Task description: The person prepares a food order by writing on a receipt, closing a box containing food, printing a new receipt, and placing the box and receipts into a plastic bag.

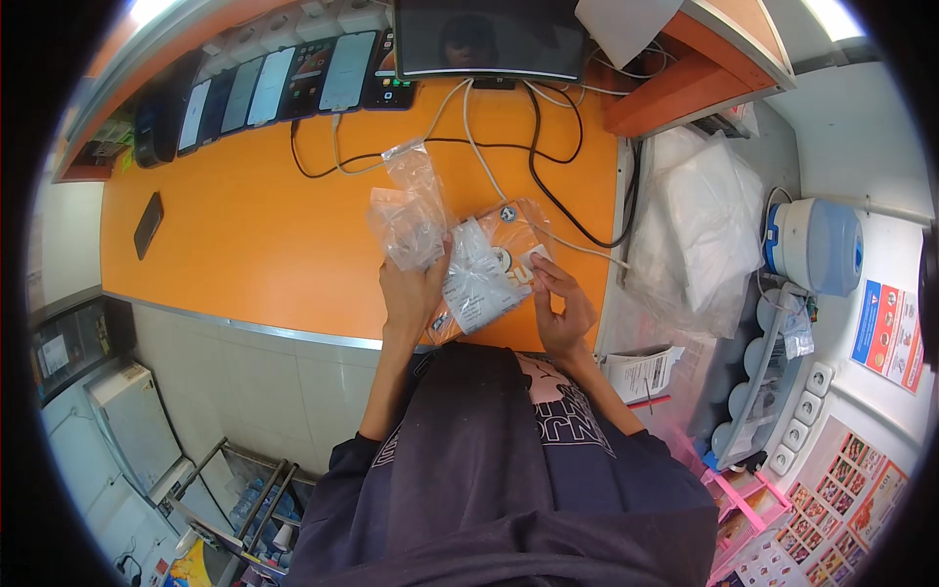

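Observation:
Near the orange tabletop's front edge, my left hand (415, 297) grips the gathered part of a crumpled clear plastic bag (412, 224). Beside it lies an orange printed packet (513, 227) in clear plastic, tilted on the table. A white printed plastic wrapper (473, 282) rests over the packet and partly covers it. My right hand (563, 304) pinches a small white piece (537, 258), paper or a sticker, at the packet's right side. The fingertips of my left hand are partly hidden behind the plastic.
Several smartphones (345, 71) stand along the back left, under a row of sockets. Black and white cables (539, 176) loop behind the packet. A monitor (491, 40) is at the back, a dark phone (149, 225) far left, and plastic bags (708, 220) lie at the right.

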### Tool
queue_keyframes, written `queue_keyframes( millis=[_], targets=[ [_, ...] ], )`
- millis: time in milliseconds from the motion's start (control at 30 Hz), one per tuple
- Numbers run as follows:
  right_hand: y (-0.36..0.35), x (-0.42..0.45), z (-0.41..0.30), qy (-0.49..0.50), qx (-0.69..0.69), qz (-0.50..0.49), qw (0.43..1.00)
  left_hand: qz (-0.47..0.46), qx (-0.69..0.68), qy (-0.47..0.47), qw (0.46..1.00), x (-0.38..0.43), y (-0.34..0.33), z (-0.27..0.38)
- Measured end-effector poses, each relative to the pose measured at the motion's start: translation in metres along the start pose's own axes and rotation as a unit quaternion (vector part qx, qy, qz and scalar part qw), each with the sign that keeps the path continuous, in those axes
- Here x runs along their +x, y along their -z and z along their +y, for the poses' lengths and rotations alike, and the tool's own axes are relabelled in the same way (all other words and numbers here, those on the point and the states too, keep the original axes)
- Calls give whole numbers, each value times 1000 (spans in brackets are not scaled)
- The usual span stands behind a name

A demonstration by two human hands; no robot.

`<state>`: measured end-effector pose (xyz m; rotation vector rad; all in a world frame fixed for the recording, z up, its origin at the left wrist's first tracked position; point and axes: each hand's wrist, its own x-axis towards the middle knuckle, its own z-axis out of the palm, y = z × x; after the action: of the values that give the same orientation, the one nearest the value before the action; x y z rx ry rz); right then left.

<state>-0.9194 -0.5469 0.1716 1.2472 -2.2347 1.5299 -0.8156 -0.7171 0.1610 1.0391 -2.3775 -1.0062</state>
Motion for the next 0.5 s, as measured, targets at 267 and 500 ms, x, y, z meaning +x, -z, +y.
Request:
queue_keyframes(
  millis=[267, 500],
  targets=[
    [-4, -9, 4, 21, 9, 1, 1000, 0, -15, 2, 1000, -1, 0, -1],
    [-4, -24, 16, 101, -82, -184, 974, -6, 25, -24, 999, -4, -1, -1]
  ],
)
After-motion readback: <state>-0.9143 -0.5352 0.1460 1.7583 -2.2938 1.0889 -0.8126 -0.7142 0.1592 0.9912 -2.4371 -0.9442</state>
